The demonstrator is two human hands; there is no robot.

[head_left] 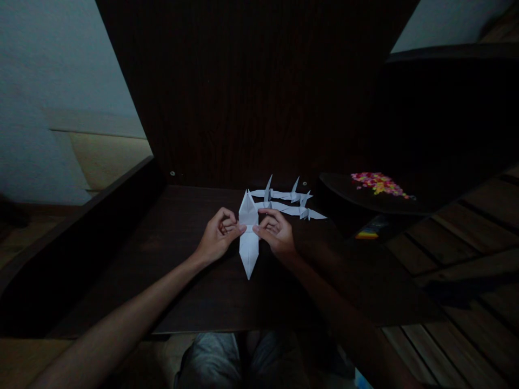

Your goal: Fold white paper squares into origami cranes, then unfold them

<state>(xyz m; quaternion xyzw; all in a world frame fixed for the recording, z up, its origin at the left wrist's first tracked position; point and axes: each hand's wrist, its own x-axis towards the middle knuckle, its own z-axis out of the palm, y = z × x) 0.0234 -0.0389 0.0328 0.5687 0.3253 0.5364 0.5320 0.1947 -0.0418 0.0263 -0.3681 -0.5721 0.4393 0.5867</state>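
Note:
A piece of folded white paper [248, 247], long with a pointed lower end and a split upper tip, is held above the dark desk in front of me. My left hand [221, 232] pinches its left edge near the middle crease, thumb on top and fingers curled. On the opposite edge, my right hand [276, 229] pinches at about the same height, its index finger bent over. Just beyond my right hand lie several white origami cranes [284, 207], their thin wings spread and points sticking up. The fingertips behind the paper are hidden.
The dark wooden desk [182, 302] has a raised side panel [77, 232] at left and a tall back panel [259, 97]. To the right, a dark curved shelf [340, 192] bears a pink, red and yellow pattern [381, 185]. Wooden slats [458, 243] show at far right.

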